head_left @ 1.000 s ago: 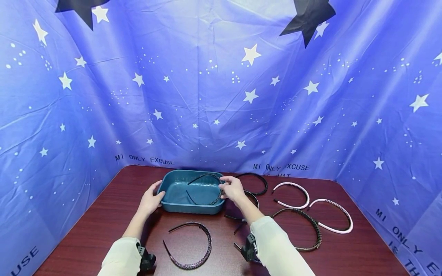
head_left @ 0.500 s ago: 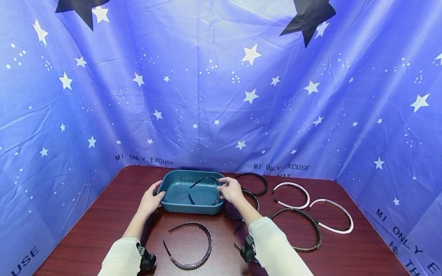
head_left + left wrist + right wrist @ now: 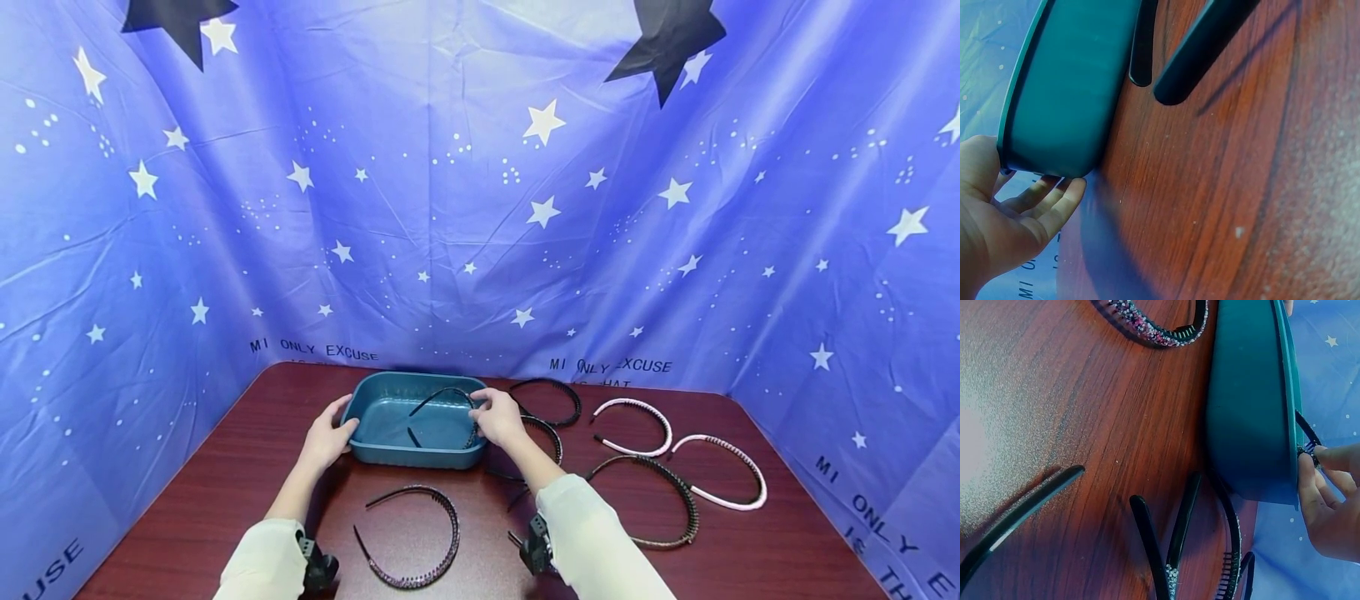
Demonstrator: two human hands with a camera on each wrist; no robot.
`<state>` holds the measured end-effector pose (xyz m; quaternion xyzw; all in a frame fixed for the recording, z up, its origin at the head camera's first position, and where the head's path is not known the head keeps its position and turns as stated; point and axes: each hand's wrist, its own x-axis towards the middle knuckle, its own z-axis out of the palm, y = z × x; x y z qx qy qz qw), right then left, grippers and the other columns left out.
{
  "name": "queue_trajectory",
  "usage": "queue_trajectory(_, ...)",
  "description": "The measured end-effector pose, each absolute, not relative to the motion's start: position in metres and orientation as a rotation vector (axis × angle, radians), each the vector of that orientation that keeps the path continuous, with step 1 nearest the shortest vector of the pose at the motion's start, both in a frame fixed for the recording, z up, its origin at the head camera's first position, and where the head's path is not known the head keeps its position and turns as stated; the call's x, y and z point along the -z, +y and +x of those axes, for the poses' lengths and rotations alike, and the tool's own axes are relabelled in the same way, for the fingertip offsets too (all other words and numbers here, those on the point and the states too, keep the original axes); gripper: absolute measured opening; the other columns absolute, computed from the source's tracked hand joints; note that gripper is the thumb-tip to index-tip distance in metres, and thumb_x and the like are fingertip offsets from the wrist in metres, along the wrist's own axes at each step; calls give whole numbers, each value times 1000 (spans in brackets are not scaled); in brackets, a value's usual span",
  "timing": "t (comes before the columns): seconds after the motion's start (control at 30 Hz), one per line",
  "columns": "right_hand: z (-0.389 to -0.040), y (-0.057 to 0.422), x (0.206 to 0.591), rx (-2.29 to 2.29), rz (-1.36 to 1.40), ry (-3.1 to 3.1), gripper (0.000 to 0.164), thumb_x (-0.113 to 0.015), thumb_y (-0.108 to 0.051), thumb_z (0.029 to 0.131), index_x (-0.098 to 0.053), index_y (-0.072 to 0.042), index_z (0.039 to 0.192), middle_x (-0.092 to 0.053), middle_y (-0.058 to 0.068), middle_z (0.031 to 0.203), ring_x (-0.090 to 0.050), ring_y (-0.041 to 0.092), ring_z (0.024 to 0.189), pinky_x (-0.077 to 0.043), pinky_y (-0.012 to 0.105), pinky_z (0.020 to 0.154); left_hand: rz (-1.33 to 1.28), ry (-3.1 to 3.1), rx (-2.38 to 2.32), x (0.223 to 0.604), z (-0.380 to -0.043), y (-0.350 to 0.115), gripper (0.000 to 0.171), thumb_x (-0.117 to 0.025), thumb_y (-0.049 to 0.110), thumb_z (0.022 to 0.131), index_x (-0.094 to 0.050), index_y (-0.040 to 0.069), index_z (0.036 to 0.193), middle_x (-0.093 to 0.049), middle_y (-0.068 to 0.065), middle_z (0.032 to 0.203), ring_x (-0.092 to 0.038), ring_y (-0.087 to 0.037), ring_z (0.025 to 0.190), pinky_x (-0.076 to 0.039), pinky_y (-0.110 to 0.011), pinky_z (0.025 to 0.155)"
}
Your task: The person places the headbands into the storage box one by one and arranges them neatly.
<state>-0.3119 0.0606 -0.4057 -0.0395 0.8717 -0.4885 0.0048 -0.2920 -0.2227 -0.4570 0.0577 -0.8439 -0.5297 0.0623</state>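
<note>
A teal plastic basin (image 3: 412,457) stands towards the back of the table. My left hand (image 3: 326,435) grips its left end, thumb at the rim and fingers against the outer wall. At the opposite end my right hand (image 3: 498,418) pinches a black headband (image 3: 1308,428) between thumb and fingers. The band is inside the basin near the right wall, its two tips pointing left; my fingers cover part of it. In front of the basin lies a dark headband with pink and silver glitter (image 3: 456,533).
Right of the basin lie a black toothed headband (image 3: 577,406), a dark one (image 3: 557,442) partly behind my right arm, two pale pink ones (image 3: 668,427) and a brownish one (image 3: 693,512). Blue star-printed cloth (image 3: 450,208) hangs behind the table (image 3: 195,508).
My right hand has moved slightly left and lower with the headband, which now sits deeper in the basin. My left hand stays on the basin's end.
</note>
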Motion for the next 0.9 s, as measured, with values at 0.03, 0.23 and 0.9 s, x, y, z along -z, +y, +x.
queue_trajectory(0.03, -312, 60, 406, 1524, -125, 2736, 30, -63, -4, 86, -63, -5, 116, -58, 6, 78, -59, 18, 53, -51, 27, 52, 175, -2550, 1603, 457, -292, -223, 52, -50, 9, 92, -35, 6, 142, -47, -31, 127, -64, -27, 82, -57, -38, 66)
queue_trajectory(0.23, -311, 58, 405, 1489, -131, 2777, 30, -63, -4, 85, -64, -8, 115, -58, 5, 75, -52, 11, 49, -47, 25, 49, 165, -2531, 1617, 458, -293, -223, 52, -50, 8, 92, -36, 5, 142, -48, -32, 126, -64, -28, 83, -57, -38, 65)
queue_trajectory(0.9, -313, 60, 407, 1329, -130, 2920, 27, -67, -8, 83, -68, -12, 110, -62, 4, 78, -53, 13, 64, -42, 24, 55, 172, -2527, 1623, 459, -292, -222, 51, -50, 7, 92, -36, 5, 142, -50, -32, 122, -64, -27, 82, -57, -39, 66)
